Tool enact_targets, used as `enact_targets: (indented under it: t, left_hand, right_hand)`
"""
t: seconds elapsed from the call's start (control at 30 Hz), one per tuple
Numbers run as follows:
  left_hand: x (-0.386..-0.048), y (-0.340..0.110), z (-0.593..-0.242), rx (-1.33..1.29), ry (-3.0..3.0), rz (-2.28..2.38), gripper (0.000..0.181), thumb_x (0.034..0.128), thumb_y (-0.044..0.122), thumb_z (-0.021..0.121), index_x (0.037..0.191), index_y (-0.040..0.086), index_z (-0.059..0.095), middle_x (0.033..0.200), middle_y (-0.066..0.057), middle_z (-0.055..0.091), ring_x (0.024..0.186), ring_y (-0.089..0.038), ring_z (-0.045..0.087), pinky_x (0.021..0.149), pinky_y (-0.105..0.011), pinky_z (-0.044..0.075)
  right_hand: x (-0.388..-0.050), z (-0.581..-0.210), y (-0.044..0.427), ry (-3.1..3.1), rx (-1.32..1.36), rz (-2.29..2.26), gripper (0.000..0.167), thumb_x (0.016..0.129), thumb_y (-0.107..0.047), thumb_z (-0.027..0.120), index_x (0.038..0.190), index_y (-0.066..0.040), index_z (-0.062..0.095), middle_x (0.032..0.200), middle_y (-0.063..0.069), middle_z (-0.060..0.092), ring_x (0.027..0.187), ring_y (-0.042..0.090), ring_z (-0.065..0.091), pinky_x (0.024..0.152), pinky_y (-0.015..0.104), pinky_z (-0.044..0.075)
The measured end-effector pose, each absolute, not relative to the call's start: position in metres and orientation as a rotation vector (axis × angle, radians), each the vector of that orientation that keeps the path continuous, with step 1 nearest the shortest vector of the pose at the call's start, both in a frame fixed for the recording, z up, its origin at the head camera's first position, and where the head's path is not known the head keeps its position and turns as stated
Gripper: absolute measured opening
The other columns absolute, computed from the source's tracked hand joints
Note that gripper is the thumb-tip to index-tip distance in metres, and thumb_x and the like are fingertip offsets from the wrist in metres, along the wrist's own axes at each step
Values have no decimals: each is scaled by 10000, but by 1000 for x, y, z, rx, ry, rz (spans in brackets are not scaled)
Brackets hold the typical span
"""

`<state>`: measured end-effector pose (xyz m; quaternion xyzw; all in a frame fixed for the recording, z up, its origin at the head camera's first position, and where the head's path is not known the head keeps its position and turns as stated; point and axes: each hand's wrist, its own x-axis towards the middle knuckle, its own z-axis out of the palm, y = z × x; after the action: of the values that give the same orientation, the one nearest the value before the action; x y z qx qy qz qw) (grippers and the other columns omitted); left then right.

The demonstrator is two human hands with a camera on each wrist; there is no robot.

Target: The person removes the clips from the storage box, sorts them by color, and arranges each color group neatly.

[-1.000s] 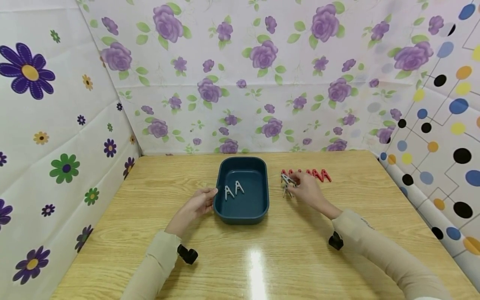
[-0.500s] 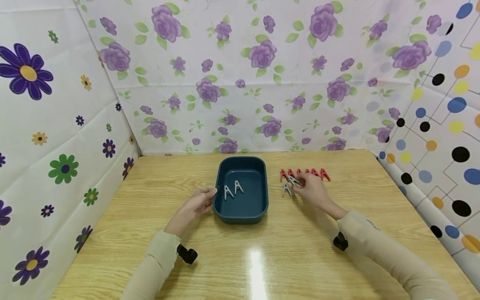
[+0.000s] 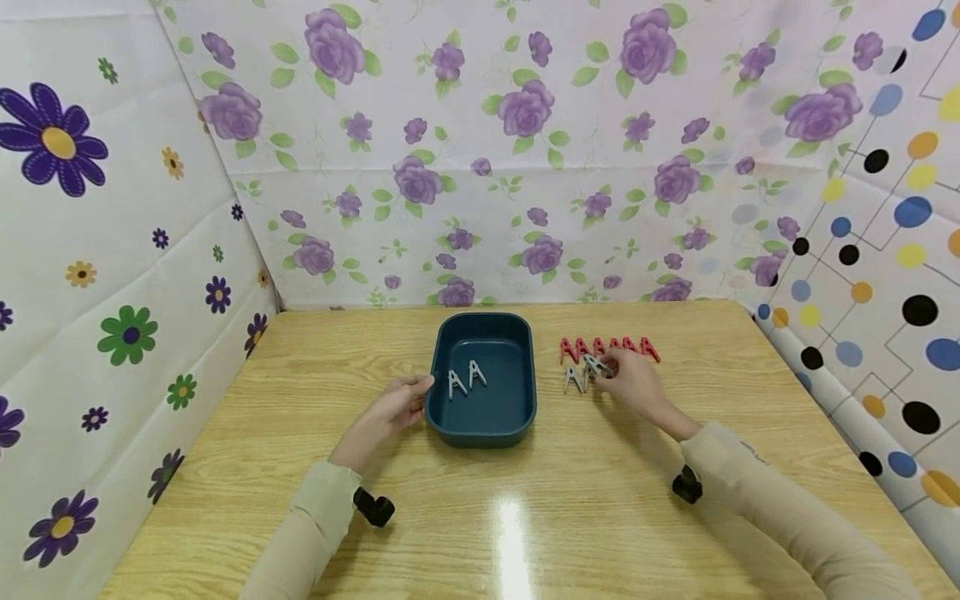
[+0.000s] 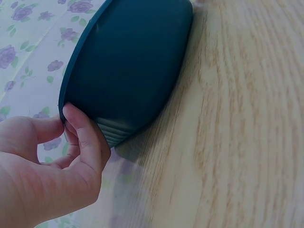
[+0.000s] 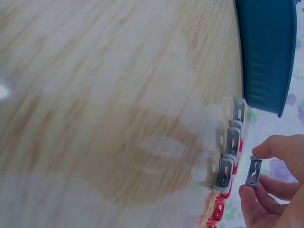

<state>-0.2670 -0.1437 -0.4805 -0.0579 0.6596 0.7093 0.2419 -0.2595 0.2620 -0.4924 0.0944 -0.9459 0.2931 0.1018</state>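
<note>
My left hand [image 3: 396, 407] grips the near-left rim of a dark teal rectangular tub [image 3: 491, 429], thumb and curled fingers pinching its edge in the left wrist view. Two grey clothespins [image 3: 457, 384] lie inside the tub. Right of the tub, my right hand [image 3: 632, 385] pinches a grey clothespin [image 5: 254, 171] between thumb and fingers, held just above the row on the table. Below it stand more grey clothespins [image 5: 225, 172] in a line, three of them visible in the right wrist view. In the head view the hand partly hides that row.
Behind the grey row, several red clothespins [image 3: 598, 347] line up near the back of the wooden table [image 3: 450, 525]. A floral cloth [image 3: 480, 225] hangs along the table's back edge. Patterned cloths also stand at the left and right sides.
My right hand has shifted a little to the right with the pinched clothespin, uncovering grey clothespins on the table. The left hand and the tub have stayed put.
</note>
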Motion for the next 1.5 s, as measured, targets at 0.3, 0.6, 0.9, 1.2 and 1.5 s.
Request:
enact_targets:
  t: [0.3, 0.6, 0.9, 1.2, 1.5]
  left_hand:
    - [-267, -144, -482, -144, 1808, 1936, 417, 1016, 199, 508, 1344, -46, 431, 815, 41, 625, 692, -61, 583, 605, -175, 482]
    - [-269, -144, -483, -147, 1801, 1944, 395, 1011, 197, 518, 1321, -38, 448, 811, 40, 632, 694, -59, 591, 606, -172, 483]
    - [-270, -150, -491, -17, 1791, 1982, 347, 940, 299, 641, 1152, 34, 570, 813, 43, 644, 705, -56, 602, 619, -179, 486]
    - [-268, -143, -483, -164, 1804, 1941, 404, 1013, 202, 514, 1326, -43, 443, 818, 40, 637, 694, -58, 597, 607, -170, 487]
    - [-268, -144, -481, -147, 1793, 1954, 392, 1013, 200, 514, 1316, -41, 449, 800, 48, 638, 684, -55, 596, 595, -170, 488]
  right_hand:
    - [-256, -493, 266, -2820, 232, 824, 237, 841, -150, 728, 1018, -4, 668, 917, 146, 690, 782, 227, 636, 682, 407, 526]
    - [-255, -492, 268, -2806, 197, 829, 248, 839, -147, 723, 1014, 22, 673, 902, 171, 692, 753, 243, 640, 653, 405, 522]
    - [-252, -493, 275, -2807, 169, 813, 265, 846, -145, 717, 1039, 30, 670, 946, 192, 692, 801, 279, 645, 703, 446, 528]
    - [-250, -495, 283, -2812, 148, 817, 231, 834, -138, 718, 991, 25, 671, 906, 173, 690, 755, 244, 629, 676, 414, 522]
    - [-249, -495, 292, -2826, 137, 804, 268, 842, -170, 716, 1008, 36, 671, 903, 179, 684, 722, 222, 609, 629, 382, 496]
